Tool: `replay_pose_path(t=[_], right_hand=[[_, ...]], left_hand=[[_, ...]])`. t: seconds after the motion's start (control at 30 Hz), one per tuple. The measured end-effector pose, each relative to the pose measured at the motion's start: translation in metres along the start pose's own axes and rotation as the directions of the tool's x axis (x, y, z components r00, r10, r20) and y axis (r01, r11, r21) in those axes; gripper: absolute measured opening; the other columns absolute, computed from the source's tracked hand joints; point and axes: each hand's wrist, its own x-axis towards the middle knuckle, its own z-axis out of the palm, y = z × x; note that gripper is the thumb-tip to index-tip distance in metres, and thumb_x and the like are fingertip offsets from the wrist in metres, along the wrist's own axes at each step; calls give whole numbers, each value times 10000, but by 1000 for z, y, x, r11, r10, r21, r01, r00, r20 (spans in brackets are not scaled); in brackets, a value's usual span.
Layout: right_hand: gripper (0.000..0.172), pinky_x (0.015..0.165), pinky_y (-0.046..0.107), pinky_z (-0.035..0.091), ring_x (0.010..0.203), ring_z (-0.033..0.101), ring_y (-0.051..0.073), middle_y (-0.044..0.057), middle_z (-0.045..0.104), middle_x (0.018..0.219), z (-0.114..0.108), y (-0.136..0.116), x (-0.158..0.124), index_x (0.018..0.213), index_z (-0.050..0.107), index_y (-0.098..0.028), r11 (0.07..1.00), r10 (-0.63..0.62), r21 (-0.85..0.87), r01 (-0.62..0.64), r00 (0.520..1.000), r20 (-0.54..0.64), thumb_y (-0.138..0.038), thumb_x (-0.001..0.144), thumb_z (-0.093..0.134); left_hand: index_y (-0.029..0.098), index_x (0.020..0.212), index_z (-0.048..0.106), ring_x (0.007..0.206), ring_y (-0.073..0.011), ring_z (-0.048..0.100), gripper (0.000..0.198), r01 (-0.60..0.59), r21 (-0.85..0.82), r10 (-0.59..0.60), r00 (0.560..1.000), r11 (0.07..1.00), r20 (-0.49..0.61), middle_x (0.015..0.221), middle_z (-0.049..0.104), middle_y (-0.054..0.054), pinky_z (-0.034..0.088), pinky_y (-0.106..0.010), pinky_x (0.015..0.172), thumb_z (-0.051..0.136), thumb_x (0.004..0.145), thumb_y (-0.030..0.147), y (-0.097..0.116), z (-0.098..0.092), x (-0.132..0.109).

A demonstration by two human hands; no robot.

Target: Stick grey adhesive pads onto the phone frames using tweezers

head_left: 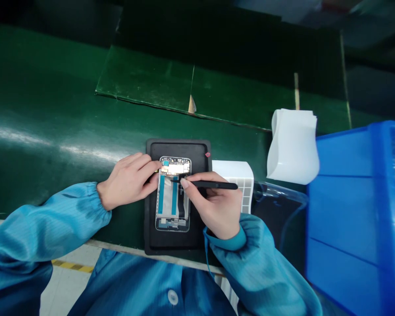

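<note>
The phone frame (173,206) lies flat and open on a black rubber mat (181,147), directly beneath the fingers of both hands, with its long side pointing away from the person. Its circuit board (174,168) sits at the far end, just past the left fingertips, and two blue strips (161,195) run from below the board toward the near end.

The left hand (128,182) lies at the frame's left edge, its fingers together and curled over that edge beside the board; I cannot tell whether they clamp the frame or only press on it. The right hand (213,204) holds a black pick (217,185), with the thumb and forefinger closed on its shaft. The pick's tip reaches over the frame just below the board, between the two hands, and the right fingers partly hide the exact spot it meets.

Just beyond the right fingers, a white gridded block (237,171) stands beside the mat. Farther right are a stack of white plastic sheets (292,147), a clear plastic bag (279,197) and a blue plastic bin (349,210). A small red tag (207,154) marks the mat's corner, and the mat rests on a green worktop (52,101).
</note>
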Motion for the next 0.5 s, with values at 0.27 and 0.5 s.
replay_pose_path(t=[0.27, 0.5], right_hand=[[60, 591, 249, 573, 621, 660, 129, -13, 729, 774, 0, -2, 1, 855, 721, -222, 1000, -12, 5, 12, 1000, 2, -198, 825, 768], [53, 594, 267, 575, 631, 672, 145, -6, 735, 772, 0, -1, 0, 856, 723, -225, 1000, -6, -21, 6, 1000, 0, -207, 827, 764]], left_hand=[[135, 1030, 650, 749, -188, 581, 184, 3, 4, -3, 1000, 1000, 11, 851, 652, -55, 505, -333, 674, 514, 956, 233, 0, 0, 0], [140, 1027, 648, 749, -186, 583, 180, 3, 5, -3, 1000, 1000, 12, 852, 656, -56, 501, -329, 675, 512, 956, 235, 0, -1, 0]])
